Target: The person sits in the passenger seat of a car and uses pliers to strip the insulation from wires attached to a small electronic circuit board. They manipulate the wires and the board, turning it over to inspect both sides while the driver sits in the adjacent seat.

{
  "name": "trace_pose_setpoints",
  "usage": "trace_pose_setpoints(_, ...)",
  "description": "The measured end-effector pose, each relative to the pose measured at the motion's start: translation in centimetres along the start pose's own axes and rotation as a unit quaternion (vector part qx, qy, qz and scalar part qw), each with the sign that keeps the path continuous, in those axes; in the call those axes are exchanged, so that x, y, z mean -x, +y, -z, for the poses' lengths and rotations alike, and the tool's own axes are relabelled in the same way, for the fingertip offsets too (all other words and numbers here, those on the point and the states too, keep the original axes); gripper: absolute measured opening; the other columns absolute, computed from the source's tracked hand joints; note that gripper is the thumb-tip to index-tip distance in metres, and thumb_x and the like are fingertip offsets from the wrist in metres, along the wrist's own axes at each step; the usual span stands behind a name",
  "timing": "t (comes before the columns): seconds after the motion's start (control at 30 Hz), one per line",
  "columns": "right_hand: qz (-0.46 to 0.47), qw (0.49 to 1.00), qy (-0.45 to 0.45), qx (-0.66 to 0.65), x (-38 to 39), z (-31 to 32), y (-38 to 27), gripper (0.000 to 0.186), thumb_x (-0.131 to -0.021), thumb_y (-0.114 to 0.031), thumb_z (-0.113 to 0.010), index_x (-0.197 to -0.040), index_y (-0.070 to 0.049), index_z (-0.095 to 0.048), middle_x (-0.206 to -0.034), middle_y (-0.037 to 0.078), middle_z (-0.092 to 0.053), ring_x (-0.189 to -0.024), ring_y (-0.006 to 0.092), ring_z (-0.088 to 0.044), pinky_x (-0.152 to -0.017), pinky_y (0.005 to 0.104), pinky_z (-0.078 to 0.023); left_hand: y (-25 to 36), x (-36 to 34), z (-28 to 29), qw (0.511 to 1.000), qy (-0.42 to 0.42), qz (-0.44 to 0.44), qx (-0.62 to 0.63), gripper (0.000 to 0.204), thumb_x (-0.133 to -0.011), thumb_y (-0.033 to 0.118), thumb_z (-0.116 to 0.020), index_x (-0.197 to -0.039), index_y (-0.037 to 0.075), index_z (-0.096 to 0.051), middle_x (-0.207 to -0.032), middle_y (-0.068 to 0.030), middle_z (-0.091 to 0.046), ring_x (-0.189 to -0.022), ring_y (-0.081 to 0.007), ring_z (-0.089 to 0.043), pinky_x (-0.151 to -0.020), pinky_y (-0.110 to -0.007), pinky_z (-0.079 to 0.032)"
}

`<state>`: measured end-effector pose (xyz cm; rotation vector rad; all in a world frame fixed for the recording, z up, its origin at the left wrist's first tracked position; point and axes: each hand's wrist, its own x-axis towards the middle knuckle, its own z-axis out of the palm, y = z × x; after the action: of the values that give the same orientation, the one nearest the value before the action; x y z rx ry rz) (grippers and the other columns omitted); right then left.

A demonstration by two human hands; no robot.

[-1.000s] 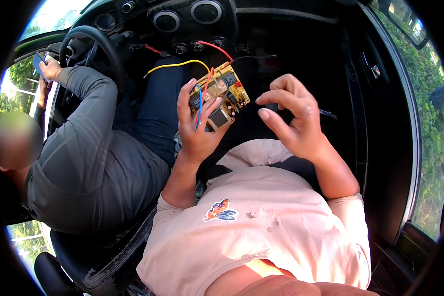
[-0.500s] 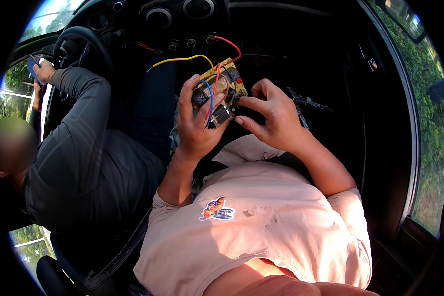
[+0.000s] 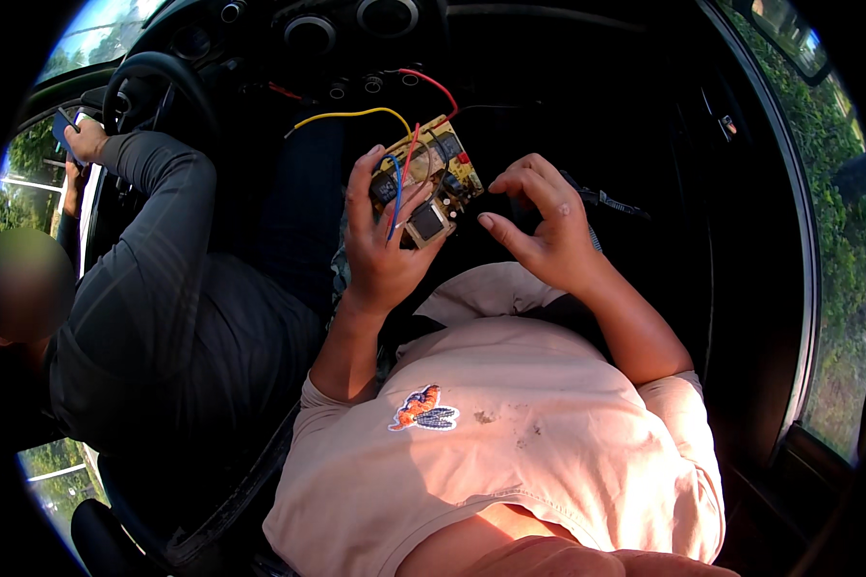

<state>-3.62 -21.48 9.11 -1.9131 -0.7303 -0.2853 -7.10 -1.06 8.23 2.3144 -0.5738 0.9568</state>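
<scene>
Gripped in my left hand (image 3: pixel 380 231) is a yellowish circuit board (image 3: pixel 462 163), tilted, its component side toward me. It carries black blocks, a small red part and several round parts. A yellow wire (image 3: pixel 356 113), a red wire (image 3: pixel 443 85) and a blue wire (image 3: pixel 397 197) come off it; the yellow and red ones reach out past its far edge. Just right of the board my right hand (image 3: pixel 548 226) hangs apart from it, thumb and index finger separated, with nothing seen between them.
At the left sits another person (image 3: pixel 164 298) in a dark long-sleeved top, holding a phone (image 3: pixel 65 125) by the steering wheel (image 3: pixel 159 72). A dashboard with round knobs (image 3: pixel 372 85) lies ahead. Beyond my right hand is a dark strap-like thing (image 3: pixel 611 202). A car door (image 3: pixel 751 240) bounds the right.
My right hand has drawn off the board to the right, its thumb and finger spreading. The board has turned slightly in my left hand, and its wires shifted a little left.
</scene>
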Motion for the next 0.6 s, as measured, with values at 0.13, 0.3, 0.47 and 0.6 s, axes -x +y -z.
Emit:
trace_pose_setpoints(0.13, -0.029, 0.999, 0.002, -0.019, 0.1, 0.0, 0.4, 0.029, -0.069, -0.008, -0.074, -0.093, -0.003, -0.059, -0.091, 0.009, -0.054, -0.079, 0.0206, -0.056, -0.068, 0.0294, -0.047, -0.2, 0.2, 0.0, 0.999, 0.009, 0.031, 0.042, 0.058, -0.055, 0.008, -0.085, -0.108, 0.008, -0.059, -0.134, -0.0182, -0.04, -0.124, -0.0373, -0.041, -0.096, -0.044, -0.042)
trace_pose_setpoints(0.3, -0.015, 0.996, 0.003, -0.088, 0.5, -1.0, 1.5, 0.03, -0.069, -0.004, -0.073, -0.094, -0.004, -0.058, -0.1, 0.009, -0.054, -0.085, 0.0199, -0.056, -0.073, 0.0298, -0.048, -0.1, 0.3, -0.1, 0.994, 0.011, 0.085, 0.072, 0.057, -0.055, 0.006, -0.085, -0.106, 0.007, -0.058, -0.117, -0.0165, -0.056, -0.127, -0.0378, -0.039, -0.1, -0.046, -0.038)
trace_pose_setpoints(0.47, -0.004, 0.995, 0.019, -0.093, 0.6, -1.6, 1.0, 0.029, -0.068, 0.001, -0.073, -0.092, -0.006, -0.058, -0.104, 0.009, -0.052, -0.091, 0.0216, -0.057, -0.074, 0.0306, -0.049, -0.1, 0.5, -0.2, 0.991, 0.009, 0.095, 0.092, 0.058, -0.054, 0.005, -0.085, -0.106, 0.007, -0.058, -0.117, -0.0177, -0.056, -0.127, -0.0378, -0.038, -0.101, -0.046, -0.037)
trace_pose_setpoints(0.6, 0.04, 0.997, 0.019, -0.069, 0.7, -1.6, 1.4, 0.027, -0.067, 0.005, -0.072, -0.089, -0.006, -0.06, -0.104, 0.01, -0.051, -0.091, 0.023, -0.057, -0.074, 0.0299, -0.049, 0.3, 0.4, 0.0, 0.993, 0.008, 0.081, 0.084, 0.059, -0.054, 0.006, -0.084, -0.107, 0.006, -0.058, -0.13, -0.0226, -0.044, -0.126, -0.0389, -0.039, -0.1, -0.045, -0.039)
